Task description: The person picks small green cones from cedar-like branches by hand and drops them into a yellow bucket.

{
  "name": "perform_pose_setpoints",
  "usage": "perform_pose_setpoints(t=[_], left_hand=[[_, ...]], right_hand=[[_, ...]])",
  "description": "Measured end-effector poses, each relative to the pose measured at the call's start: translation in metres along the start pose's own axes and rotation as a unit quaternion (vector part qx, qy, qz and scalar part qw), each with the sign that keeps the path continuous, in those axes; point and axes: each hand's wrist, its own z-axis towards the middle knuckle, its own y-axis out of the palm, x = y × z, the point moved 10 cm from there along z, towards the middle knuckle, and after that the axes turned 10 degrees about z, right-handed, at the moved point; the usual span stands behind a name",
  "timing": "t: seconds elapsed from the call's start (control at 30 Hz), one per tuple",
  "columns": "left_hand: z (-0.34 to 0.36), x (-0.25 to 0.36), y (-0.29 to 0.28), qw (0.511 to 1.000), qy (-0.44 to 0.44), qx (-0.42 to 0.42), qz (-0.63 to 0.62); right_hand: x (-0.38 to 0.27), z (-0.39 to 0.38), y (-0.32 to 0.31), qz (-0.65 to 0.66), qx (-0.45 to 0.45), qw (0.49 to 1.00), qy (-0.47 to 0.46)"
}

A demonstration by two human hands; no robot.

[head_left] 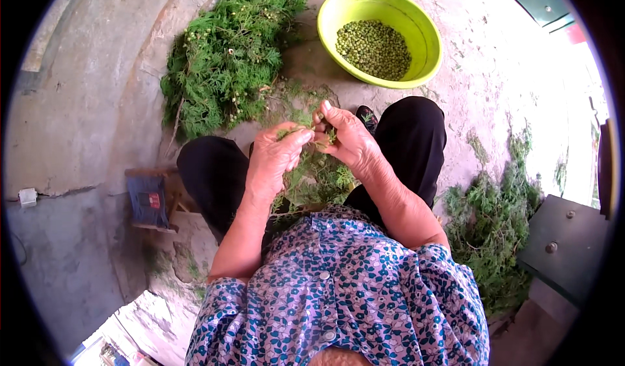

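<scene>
Between my knees, my left hand [275, 156] pinches a small green conifer sprig [284, 132] between thumb and fingers. My right hand [350, 138] meets it from the other side, its fingers curled around the sprig's other end with the thumb raised. A small round dark thing seems to sit at the right fingertips, too small to make out. Beyond my hands lies a big heap of green conifer branches [224, 56] bearing pale round cones. To its right stands a yellow-green plastic basin [426, 37], partly filled with small round green cones [374, 50].
Loose sprigs [316, 182] litter the ground between my legs. Another pile of branches [491, 229] lies at the right, beside a dark green metal panel [563, 242]. A small wooden stool [151, 200] with blue cloth stands by my left knee. A wall edge runs along the left.
</scene>
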Motion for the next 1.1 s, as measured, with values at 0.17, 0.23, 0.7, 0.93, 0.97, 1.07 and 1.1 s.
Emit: perform_pose_setpoints(t=[0.17,0.23,0.7,0.93,0.97,1.07,1.1], left_hand=[[-0.003,0.005,-0.014,0.999,0.014,0.025,-0.034],[-0.004,0.005,-0.020,0.998,0.016,0.042,-0.041],[0.002,0.028,-0.070,0.988,0.045,0.059,-0.138],[0.006,0.047,-0.075,0.978,0.080,0.055,-0.183],[0.007,0.050,-0.074,0.976,0.088,0.049,-0.195],[0.009,0.050,-0.073,0.975,0.084,0.062,-0.195],[0.010,0.047,-0.071,0.975,0.076,0.058,-0.201]], right_hand=[[-0.012,0.011,-0.008,0.081,-0.041,0.993,-0.080],[-0.016,0.012,-0.025,0.088,0.016,0.991,-0.100],[-0.202,0.006,-0.070,0.238,0.044,0.894,-0.378],[-0.087,-0.013,-0.005,-0.159,-0.041,0.959,-0.231],[-0.056,-0.015,0.009,-0.215,-0.087,0.954,-0.188],[-0.002,-0.006,0.023,-0.099,-0.136,0.983,-0.070],[0.001,-0.009,0.034,-0.047,-0.162,0.983,-0.072]])
